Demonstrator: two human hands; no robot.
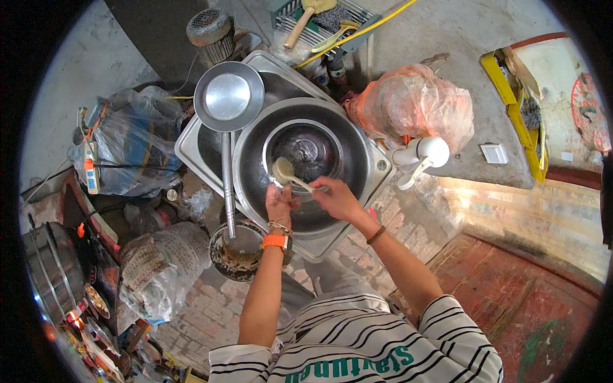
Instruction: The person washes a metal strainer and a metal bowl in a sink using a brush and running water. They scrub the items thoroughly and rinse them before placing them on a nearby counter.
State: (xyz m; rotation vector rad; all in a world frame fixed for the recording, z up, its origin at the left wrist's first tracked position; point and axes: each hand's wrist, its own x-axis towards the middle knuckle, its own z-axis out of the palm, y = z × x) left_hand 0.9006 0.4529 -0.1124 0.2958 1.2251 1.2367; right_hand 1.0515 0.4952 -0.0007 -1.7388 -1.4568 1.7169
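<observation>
A large steel basin (242,191) rests over a metal double sink (316,251). Inside the basin lies a round bowl (339,148) with a bright rim. My left hand (279,203) grips the bowl's near-left rim; the fingertips are partly blurred. A pale long-handled scrub brush (301,183) is held by the handle in my right hand (337,198). Its head sits just inside the bowl's left rim, above my left fingers. To the left, a shallow metal pan (227,98) lies over the sink, its long handle pointing towards me.
A faucet (426,153) with a white cover stands right of the basin, beside a plastic-wrapped orange bundle (412,103). Behind are a motor (210,31) and a wire rack (287,24) holding brushes. A blackened pot (239,258) and a woven sack (165,258) stand lower left.
</observation>
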